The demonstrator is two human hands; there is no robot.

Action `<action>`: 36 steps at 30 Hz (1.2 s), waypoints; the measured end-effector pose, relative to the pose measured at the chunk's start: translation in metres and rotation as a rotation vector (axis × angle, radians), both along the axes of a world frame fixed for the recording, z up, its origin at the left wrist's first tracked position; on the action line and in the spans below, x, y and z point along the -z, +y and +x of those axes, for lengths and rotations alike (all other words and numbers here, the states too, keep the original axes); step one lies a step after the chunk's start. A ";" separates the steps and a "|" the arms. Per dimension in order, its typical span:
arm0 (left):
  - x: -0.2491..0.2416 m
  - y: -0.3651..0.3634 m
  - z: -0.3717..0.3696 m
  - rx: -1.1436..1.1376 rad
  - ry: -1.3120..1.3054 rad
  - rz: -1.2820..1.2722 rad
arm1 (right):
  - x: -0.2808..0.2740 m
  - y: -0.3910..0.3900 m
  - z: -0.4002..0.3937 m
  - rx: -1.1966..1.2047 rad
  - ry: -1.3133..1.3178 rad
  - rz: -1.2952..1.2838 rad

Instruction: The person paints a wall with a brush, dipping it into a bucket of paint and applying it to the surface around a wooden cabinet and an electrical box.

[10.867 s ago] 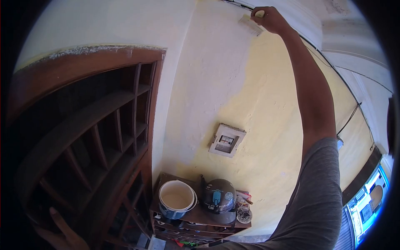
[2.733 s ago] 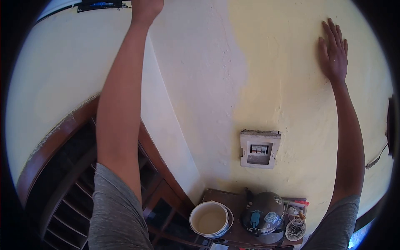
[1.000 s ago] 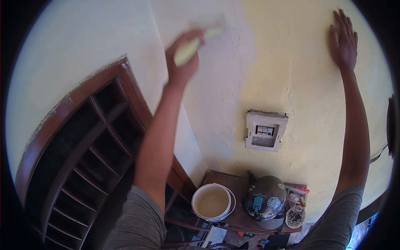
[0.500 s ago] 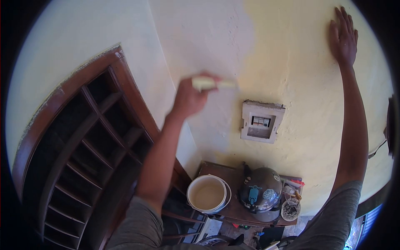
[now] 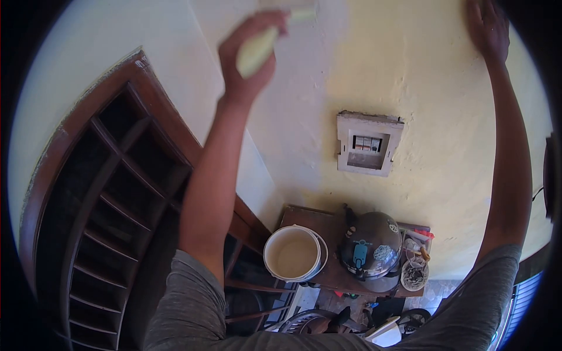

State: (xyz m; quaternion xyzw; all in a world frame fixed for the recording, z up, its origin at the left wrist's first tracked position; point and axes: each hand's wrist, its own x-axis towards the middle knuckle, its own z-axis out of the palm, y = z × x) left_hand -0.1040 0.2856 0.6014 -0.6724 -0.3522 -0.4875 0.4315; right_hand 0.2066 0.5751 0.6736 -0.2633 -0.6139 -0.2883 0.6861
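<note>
My left hand is closed around a flat hand tool with a thick pale yellow handle. The tool's flat end lies close to the wall, over a pale greyish patch bordering the yellow surface. At the upper right, my right hand rests palm-side against the yellow wall, holding nothing, its fingertips cut off by the top of the view. Between and below both hands, a light-coloured electrical box with switches is set in the wall.
On a brown table below stand a white bucket with off-white contents, a dark stickered helmet and a small container. A brown wooden frame with dark panes borders the left side. Assorted items lie on the floor below.
My left hand has moved up and slightly left with the tool. The view has tilted down a little, so my right hand sits higher, still on the wall.
</note>
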 end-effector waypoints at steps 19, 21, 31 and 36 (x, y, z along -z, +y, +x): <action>0.155 -0.048 0.019 -0.076 -0.381 -0.495 | -0.005 -0.001 0.005 0.008 -0.147 -0.006; 0.110 -0.031 0.012 -0.097 -0.454 -0.447 | -0.005 -0.005 0.004 0.012 -0.144 -0.001; 0.033 -0.022 0.027 -0.237 -0.088 -0.075 | -0.001 -0.005 0.001 -0.015 -0.149 -0.019; 0.129 -0.021 0.021 -0.075 -0.172 -0.251 | -0.003 0.018 0.000 0.025 -0.021 -0.037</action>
